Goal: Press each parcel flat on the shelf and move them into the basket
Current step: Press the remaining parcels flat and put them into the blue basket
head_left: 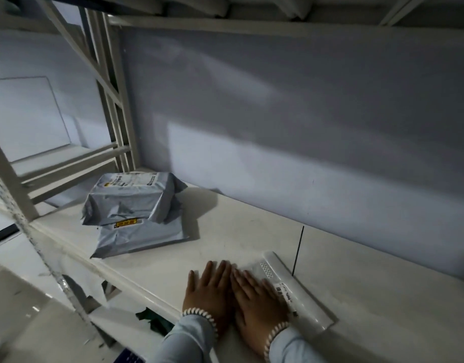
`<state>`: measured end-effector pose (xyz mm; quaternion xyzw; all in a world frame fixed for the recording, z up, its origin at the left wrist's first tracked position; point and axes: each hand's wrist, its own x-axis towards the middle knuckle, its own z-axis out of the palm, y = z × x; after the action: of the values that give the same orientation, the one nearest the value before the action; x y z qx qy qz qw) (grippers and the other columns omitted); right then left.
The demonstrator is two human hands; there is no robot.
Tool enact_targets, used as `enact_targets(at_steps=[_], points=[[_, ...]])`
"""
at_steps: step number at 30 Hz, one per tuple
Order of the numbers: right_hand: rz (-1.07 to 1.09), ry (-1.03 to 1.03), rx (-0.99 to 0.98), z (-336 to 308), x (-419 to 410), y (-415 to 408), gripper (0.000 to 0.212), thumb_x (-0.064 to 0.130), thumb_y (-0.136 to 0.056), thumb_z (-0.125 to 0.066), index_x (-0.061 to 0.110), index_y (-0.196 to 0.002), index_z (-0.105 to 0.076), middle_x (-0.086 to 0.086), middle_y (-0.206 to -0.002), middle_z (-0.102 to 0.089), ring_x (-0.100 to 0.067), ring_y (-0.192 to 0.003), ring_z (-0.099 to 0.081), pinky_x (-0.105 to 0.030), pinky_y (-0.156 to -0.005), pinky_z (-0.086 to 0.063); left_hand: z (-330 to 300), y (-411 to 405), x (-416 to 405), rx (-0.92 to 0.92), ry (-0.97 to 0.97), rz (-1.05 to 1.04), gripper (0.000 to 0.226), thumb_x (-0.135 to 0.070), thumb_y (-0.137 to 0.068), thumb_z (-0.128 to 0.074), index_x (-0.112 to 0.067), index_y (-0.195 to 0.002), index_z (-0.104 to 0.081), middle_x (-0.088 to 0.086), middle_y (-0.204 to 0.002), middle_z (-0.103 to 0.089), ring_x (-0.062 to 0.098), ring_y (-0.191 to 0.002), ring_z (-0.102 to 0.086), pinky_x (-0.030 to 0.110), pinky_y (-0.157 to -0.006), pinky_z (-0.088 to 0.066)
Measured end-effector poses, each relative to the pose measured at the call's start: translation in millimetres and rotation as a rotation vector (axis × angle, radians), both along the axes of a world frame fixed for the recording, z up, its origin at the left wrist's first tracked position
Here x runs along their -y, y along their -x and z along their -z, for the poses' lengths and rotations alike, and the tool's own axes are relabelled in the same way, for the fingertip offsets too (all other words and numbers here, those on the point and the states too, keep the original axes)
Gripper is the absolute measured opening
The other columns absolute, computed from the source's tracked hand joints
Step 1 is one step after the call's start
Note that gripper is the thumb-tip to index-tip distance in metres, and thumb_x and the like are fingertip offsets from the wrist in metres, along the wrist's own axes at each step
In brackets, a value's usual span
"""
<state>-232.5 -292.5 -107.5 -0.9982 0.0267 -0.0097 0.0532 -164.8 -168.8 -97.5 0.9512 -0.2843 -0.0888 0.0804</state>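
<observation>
A flat white parcel point(299, 289) with a barcode label lies on the white shelf point(238, 231) near its front edge. My left hand point(210, 292) and my right hand point(257, 302) lie side by side, palms down with straight fingers, pressing on the parcel's left part. Further left on the shelf, a puffy grey parcel point(129, 200) sits on top of a flatter grey parcel point(142, 238) with a yellow tag. No basket is plainly visible.
A grey back wall point(304, 127) closes the shelf behind. Metal uprights point(115, 100) stand at the left, and another shelf board runs overhead. A thin dark seam point(297, 251) splits the shelf surface. Below left are the floor, torn plastic and a blue item point(129, 357).
</observation>
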Motion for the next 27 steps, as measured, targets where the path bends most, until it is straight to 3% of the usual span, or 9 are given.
enact_targets(at_steps=[3, 6, 11, 14, 16, 19, 22, 25, 27], points=[[0.001, 0.008, -0.02, -6.6, 23.3, -2.3, 0.054, 0.055, -0.08, -0.04, 0.04, -0.131, -0.049, 0.02, -0.134, -0.055, -0.007, -0.118, -0.058, -0.035, -0.098, -0.044, -0.3, 1.4, -0.2, 0.005, 0.026, -0.006, 0.057, -0.041, -0.099, -0.017, -0.035, -0.149, 0.008, -0.018, -0.158, 0.011, 0.014, -0.147, 0.012, 0.048, -0.119, 0.005], [0.01, 0.021, -0.036, -7.8, 31.2, -6.0, 0.056, 0.06, -0.079, -0.04, 0.045, -0.133, -0.043, 0.017, -0.135, -0.055, -0.01, -0.118, -0.059, -0.036, -0.09, -0.051, 1.6, 2.3, -0.7, 0.013, 0.044, -0.012, 0.058, -0.042, -0.098, -0.018, -0.036, -0.149, 0.008, -0.019, -0.158, 0.011, 0.014, -0.147, 0.011, 0.047, -0.119, 0.004], [0.086, -0.009, -0.073, -9.8, 31.0, -10.9, 0.059, 0.064, -0.08, -0.037, 0.046, -0.136, -0.04, 0.015, -0.14, -0.051, -0.014, -0.124, -0.055, -0.034, -0.094, -0.047, 4.6, 0.4, -0.9, 0.021, 0.051, -0.013, 0.059, -0.044, -0.097, -0.019, -0.035, -0.15, 0.007, -0.018, -0.158, 0.009, 0.014, -0.148, 0.011, 0.048, -0.119, 0.004], [0.052, -0.013, -0.043, -6.5, 34.9, -14.7, 0.064, 0.065, -0.083, -0.022, 0.049, -0.145, -0.019, 0.014, -0.157, -0.02, -0.018, -0.145, -0.022, -0.04, -0.113, -0.023, 4.7, 0.3, -0.9, 0.026, 0.044, -0.014, 0.059, -0.046, -0.097, -0.017, -0.035, -0.15, 0.007, -0.017, -0.158, 0.009, 0.015, -0.148, 0.011, 0.048, -0.119, 0.004], [0.059, -0.026, -0.011, 0.8, 38.5, -17.1, 0.067, 0.066, -0.08, -0.013, 0.051, -0.146, -0.011, 0.014, -0.16, -0.005, -0.017, -0.148, -0.006, -0.04, -0.116, -0.01, 4.3, 0.9, -0.8, 0.024, 0.043, -0.017, 0.058, -0.046, -0.097, -0.016, -0.034, -0.15, 0.007, -0.017, -0.159, 0.009, 0.016, -0.148, 0.011, 0.047, -0.119, 0.004], [0.103, -0.016, 0.026, 0.3, 36.8, -18.0, 0.066, 0.067, -0.081, -0.014, 0.05, -0.145, -0.017, 0.013, -0.159, -0.011, -0.019, -0.148, -0.013, -0.04, -0.115, -0.014, 3.4, 2.1, -1.4, 0.026, 0.045, -0.021, 0.057, -0.047, -0.097, -0.014, -0.035, -0.149, 0.007, -0.016, -0.159, 0.008, 0.016, -0.148, 0.011, 0.047, -0.119, 0.004], [0.09, -0.009, -0.011, 3.1, 38.8, -18.4, 0.068, 0.066, -0.08, -0.011, 0.05, -0.146, -0.012, 0.014, -0.159, -0.005, -0.018, -0.148, -0.008, -0.04, -0.117, -0.01, 2.8, 2.8, -1.9, 0.032, 0.045, -0.023, 0.057, -0.047, -0.098, -0.014, -0.035, -0.149, 0.007, -0.016, -0.159, 0.008, 0.016, -0.148, 0.01, 0.047, -0.119, 0.004], [0.131, 0.012, -0.002, -0.7, 35.4, -18.7, 0.064, 0.065, -0.083, -0.021, 0.046, -0.144, -0.027, 0.011, -0.156, -0.023, -0.019, -0.143, -0.029, -0.041, -0.111, -0.026, 3.4, 3.5, -2.7, 0.031, 0.043, -0.024, 0.057, -0.046, -0.098, -0.014, -0.035, -0.149, 0.007, -0.016, -0.159, 0.007, 0.016, -0.148, 0.01, 0.047, -0.119, 0.004], [0.124, 0.016, 0.02, -0.8, 33.8, -18.0, 0.069, 0.065, -0.081, -0.017, 0.042, -0.147, -0.024, 0.011, -0.157, -0.02, -0.018, -0.145, -0.025, -0.041, -0.113, -0.021, 3.1, 3.5, -2.8, 0.033, 0.04, -0.028, 0.057, -0.047, -0.098, -0.014, -0.035, -0.149, 0.007, -0.015, -0.159, 0.007, 0.016, -0.148, 0.01, 0.047, -0.119, 0.004]])
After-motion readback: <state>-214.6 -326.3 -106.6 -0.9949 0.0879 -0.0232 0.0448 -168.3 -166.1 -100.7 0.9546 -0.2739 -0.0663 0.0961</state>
